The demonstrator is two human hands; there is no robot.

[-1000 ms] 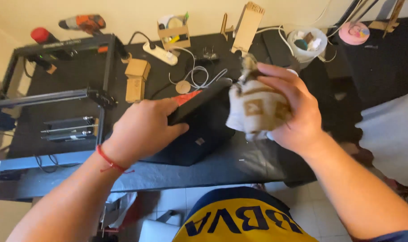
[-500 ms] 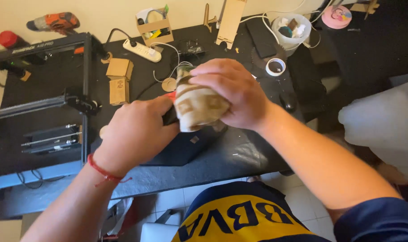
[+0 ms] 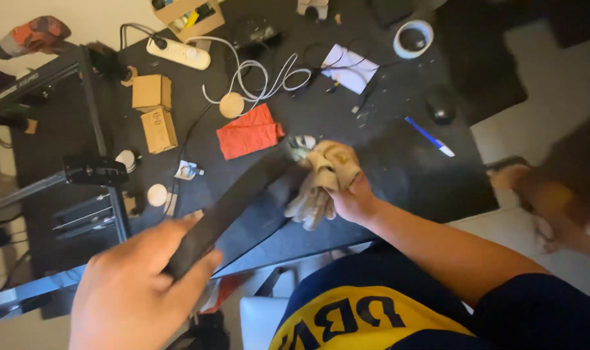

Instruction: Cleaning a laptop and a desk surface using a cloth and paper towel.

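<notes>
My left hand grips the near end of a flat black panel, which is tilted up off the black table. My right hand holds a crumpled beige cloth pressed against the far part of the panel. A red cloth lies flat on the table just beyond the panel. Part of the panel's underside is hidden by my hands.
Two small cardboard boxes, a white power strip with a coiled white cable, a tape roll, a blue pen, a black mouse and a drill lie about. A black metal frame stands left.
The view has shifted and the panel is now raised at an angle. My right hand with the beige cloth has moved down onto the panel's far part; my left hand has slid to the near end.
</notes>
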